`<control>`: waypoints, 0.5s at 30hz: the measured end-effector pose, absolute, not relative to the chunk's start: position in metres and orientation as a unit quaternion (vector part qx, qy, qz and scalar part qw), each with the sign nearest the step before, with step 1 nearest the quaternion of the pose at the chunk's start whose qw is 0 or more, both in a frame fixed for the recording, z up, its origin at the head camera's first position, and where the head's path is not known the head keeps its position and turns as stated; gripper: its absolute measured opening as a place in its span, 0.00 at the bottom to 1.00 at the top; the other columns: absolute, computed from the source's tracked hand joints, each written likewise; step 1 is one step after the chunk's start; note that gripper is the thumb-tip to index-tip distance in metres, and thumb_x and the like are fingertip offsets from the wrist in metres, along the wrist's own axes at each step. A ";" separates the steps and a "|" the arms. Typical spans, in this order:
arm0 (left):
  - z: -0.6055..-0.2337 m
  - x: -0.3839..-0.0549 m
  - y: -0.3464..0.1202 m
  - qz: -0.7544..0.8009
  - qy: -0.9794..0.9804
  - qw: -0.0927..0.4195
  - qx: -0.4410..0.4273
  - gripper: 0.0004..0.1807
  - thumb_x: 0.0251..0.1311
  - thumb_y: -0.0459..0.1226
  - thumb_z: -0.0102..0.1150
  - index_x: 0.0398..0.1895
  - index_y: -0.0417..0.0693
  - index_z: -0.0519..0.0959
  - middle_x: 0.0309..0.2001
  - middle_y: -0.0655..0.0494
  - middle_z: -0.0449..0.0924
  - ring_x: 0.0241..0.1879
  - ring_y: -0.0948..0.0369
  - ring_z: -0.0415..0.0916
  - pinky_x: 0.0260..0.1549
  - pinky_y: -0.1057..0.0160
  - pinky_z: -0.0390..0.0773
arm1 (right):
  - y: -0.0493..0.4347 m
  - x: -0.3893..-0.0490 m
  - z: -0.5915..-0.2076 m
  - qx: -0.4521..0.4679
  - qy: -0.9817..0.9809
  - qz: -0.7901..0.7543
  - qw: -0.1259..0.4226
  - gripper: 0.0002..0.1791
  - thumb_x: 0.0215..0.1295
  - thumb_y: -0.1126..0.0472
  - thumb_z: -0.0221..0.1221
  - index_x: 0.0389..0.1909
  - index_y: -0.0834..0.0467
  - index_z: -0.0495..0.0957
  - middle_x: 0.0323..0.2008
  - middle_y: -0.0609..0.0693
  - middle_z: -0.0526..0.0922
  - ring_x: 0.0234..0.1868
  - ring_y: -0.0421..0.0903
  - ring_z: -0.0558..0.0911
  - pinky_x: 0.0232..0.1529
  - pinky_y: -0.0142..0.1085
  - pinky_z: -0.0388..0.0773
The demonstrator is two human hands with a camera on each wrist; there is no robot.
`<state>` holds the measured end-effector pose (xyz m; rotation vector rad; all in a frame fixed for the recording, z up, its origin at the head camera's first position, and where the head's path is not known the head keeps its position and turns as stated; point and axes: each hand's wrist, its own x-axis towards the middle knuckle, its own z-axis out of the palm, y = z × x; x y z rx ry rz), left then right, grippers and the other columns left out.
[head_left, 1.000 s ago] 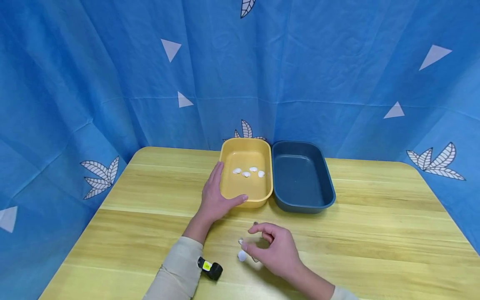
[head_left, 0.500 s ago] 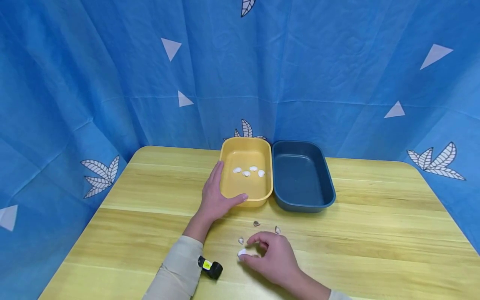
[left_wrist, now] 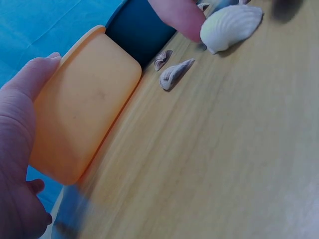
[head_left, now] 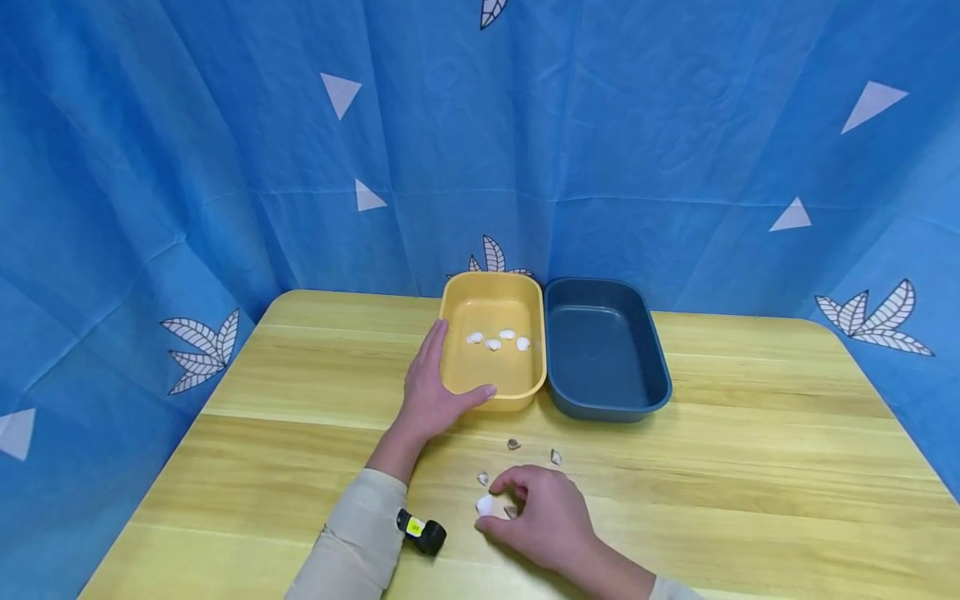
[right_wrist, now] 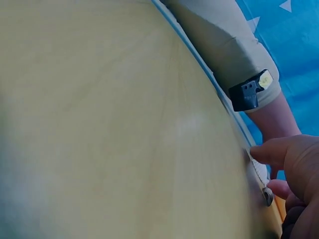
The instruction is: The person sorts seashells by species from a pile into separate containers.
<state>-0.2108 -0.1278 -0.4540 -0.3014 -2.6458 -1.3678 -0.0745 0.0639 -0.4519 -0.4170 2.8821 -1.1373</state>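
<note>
In the head view my left hand [head_left: 429, 400] rests on the yellow bin [head_left: 532, 385], fingers straight along its left wall and thumb over the front rim. Several white seashells [head_left: 492, 344] lie inside. Nearer the front, my right hand [head_left: 543, 512] has thumb and index finger curled at opposite edges of a white seashell [head_left: 484, 505]. This ribbed shell [left_wrist: 232, 29] stands large in the left wrist view, a fingertip right at its edge. Close by lie small brownish shells: one [head_left: 482, 478] beyond it, one [head_left: 511, 512] under the hand, and another [head_left: 513, 444] near the bin.
To the right of the yellow bin, a dark blue bin [head_left: 606, 358] stands against it with nothing inside. One more small shell [head_left: 556, 457] lies in front of it. A blue curtain [head_left: 465, 150] hangs behind the wooden table [head_left: 750, 467].
My right hand has come down and slightly toward me, its thumb and index finger now around the white shell. Small shells it covered now show. The left hand stays on the bin.
</note>
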 end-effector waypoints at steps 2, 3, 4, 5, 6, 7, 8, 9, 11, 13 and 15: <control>-0.454 -0.211 -0.128 -0.454 -0.882 0.073 -0.099 0.67 0.43 0.62 0.75 0.82 0.58 0.43 0.79 0.62 0.42 0.75 0.52 0.45 0.69 0.43 0.48 | 0.063 -0.075 -0.452 -0.134 0.923 -0.360 0.005 0.16 0.42 0.43 0.78 0.30 0.41 0.84 0.19 0.34 0.68 0.22 0.33 0.67 0.23 0.31 0.64; -0.454 -0.211 -0.128 -0.453 -0.883 0.073 -0.099 0.67 0.43 0.62 0.75 0.82 0.59 0.42 0.79 0.62 0.42 0.75 0.52 0.45 0.69 0.43 0.48 | 0.062 -0.075 -0.452 -0.134 0.924 -0.358 0.004 0.16 0.42 0.44 0.78 0.30 0.41 0.84 0.19 0.34 0.68 0.22 0.33 0.67 0.23 0.31 0.64; -0.455 -0.211 -0.128 -0.453 -0.883 0.073 -0.099 0.67 0.43 0.62 0.75 0.82 0.59 0.42 0.79 0.62 0.42 0.75 0.52 0.45 0.69 0.43 0.48 | 0.062 -0.075 -0.452 -0.135 0.924 -0.357 0.002 0.15 0.42 0.44 0.78 0.30 0.41 0.84 0.19 0.34 0.68 0.22 0.33 0.67 0.22 0.31 0.63; -0.455 -0.211 -0.128 -0.452 -0.884 0.073 -0.098 0.67 0.43 0.62 0.75 0.81 0.60 0.42 0.79 0.62 0.42 0.75 0.53 0.45 0.69 0.43 0.48 | 0.062 -0.076 -0.453 -0.136 0.925 -0.355 0.000 0.15 0.43 0.44 0.78 0.30 0.41 0.84 0.19 0.34 0.68 0.22 0.33 0.66 0.22 0.31 0.63; -0.455 -0.211 -0.128 -0.452 -0.884 0.073 -0.098 0.67 0.43 0.62 0.75 0.81 0.60 0.42 0.79 0.62 0.42 0.75 0.52 0.45 0.69 0.43 0.48 | 0.062 -0.076 -0.453 -0.136 0.925 -0.354 0.001 0.14 0.43 0.45 0.78 0.30 0.41 0.84 0.18 0.33 0.67 0.21 0.33 0.66 0.21 0.31 0.63; -0.455 -0.211 -0.128 -0.451 -0.884 0.074 -0.099 0.67 0.43 0.62 0.75 0.82 0.59 0.42 0.79 0.61 0.42 0.75 0.52 0.45 0.69 0.43 0.49 | 0.062 -0.076 -0.453 -0.136 0.926 -0.353 0.000 0.14 0.43 0.45 0.78 0.29 0.40 0.84 0.18 0.33 0.67 0.21 0.33 0.66 0.21 0.31 0.62; -0.455 -0.211 -0.127 -0.451 -0.884 0.075 -0.099 0.67 0.43 0.62 0.75 0.82 0.59 0.43 0.79 0.61 0.42 0.75 0.52 0.45 0.69 0.43 0.49 | 0.061 -0.076 -0.453 -0.135 0.926 -0.353 0.000 0.13 0.43 0.45 0.77 0.29 0.40 0.84 0.17 0.33 0.66 0.21 0.33 0.66 0.21 0.31 0.62; -0.455 -0.211 -0.127 -0.451 -0.884 0.075 -0.099 0.67 0.43 0.62 0.75 0.81 0.59 0.43 0.79 0.61 0.42 0.75 0.52 0.45 0.69 0.43 0.49 | 0.061 -0.076 -0.453 -0.134 0.926 -0.353 -0.001 0.13 0.44 0.45 0.77 0.29 0.40 0.84 0.17 0.33 0.66 0.20 0.32 0.65 0.20 0.31 0.61; -0.455 -0.211 -0.127 -0.451 -0.884 0.076 -0.098 0.67 0.43 0.63 0.74 0.81 0.59 0.43 0.79 0.61 0.42 0.75 0.52 0.45 0.69 0.43 0.49 | 0.061 -0.076 -0.453 -0.134 0.926 -0.354 -0.004 0.12 0.44 0.46 0.77 0.28 0.39 0.84 0.16 0.32 0.65 0.19 0.32 0.65 0.19 0.31 0.61; -0.455 -0.211 -0.127 -0.450 -0.885 0.075 -0.096 0.67 0.43 0.63 0.74 0.81 0.59 0.43 0.79 0.61 0.42 0.75 0.52 0.45 0.69 0.43 0.49 | 0.061 -0.075 -0.454 -0.136 0.925 -0.355 -0.008 0.11 0.44 0.47 0.77 0.27 0.39 0.84 0.15 0.32 0.64 0.19 0.32 0.64 0.18 0.31 0.60; -0.456 -0.212 -0.127 -0.449 -0.885 0.073 -0.095 0.67 0.43 0.63 0.74 0.81 0.60 0.42 0.79 0.61 0.42 0.75 0.52 0.45 0.69 0.43 0.49 | 0.060 -0.075 -0.454 -0.137 0.925 -0.356 -0.009 0.11 0.44 0.47 0.77 0.26 0.39 0.83 0.14 0.32 0.64 0.18 0.31 0.64 0.18 0.30 0.59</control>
